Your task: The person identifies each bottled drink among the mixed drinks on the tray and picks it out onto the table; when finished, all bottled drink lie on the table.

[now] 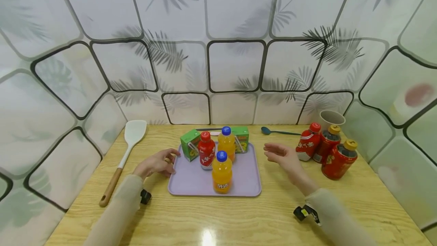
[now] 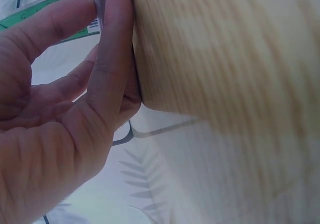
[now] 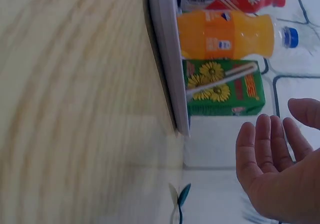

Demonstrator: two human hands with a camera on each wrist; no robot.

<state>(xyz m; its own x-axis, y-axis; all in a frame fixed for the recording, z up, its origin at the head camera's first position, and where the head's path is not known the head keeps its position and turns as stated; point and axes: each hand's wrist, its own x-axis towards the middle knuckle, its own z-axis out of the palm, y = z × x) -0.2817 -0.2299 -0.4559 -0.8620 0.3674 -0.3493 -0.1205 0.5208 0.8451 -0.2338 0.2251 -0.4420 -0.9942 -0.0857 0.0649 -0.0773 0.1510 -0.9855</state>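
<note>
One lilac tray (image 1: 191, 185), mid-table, long axis nine to three o'clock, a hand at either end.

Aboard: two orange-drink bottles (image 1: 222, 174) and one red bottle (image 1: 206, 155), upright; two green cartons (image 1: 190, 145) toward its twelve o'clock side. Left hand (image 1: 159, 163), the nearer: at nine o'clock, thumb and fingers pinching the rim. Right hand (image 1: 286, 159): at three o'clock, just off the edge, fingers loosely extended, thumb apart, holding nothing. Past it, from where I stand: three red-labelled bottles (image 1: 339, 161), also toward three o'clock.

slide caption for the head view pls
Left hand holds the edge of a lilac tray of drinks; right hand, empty, beside it.
</note>
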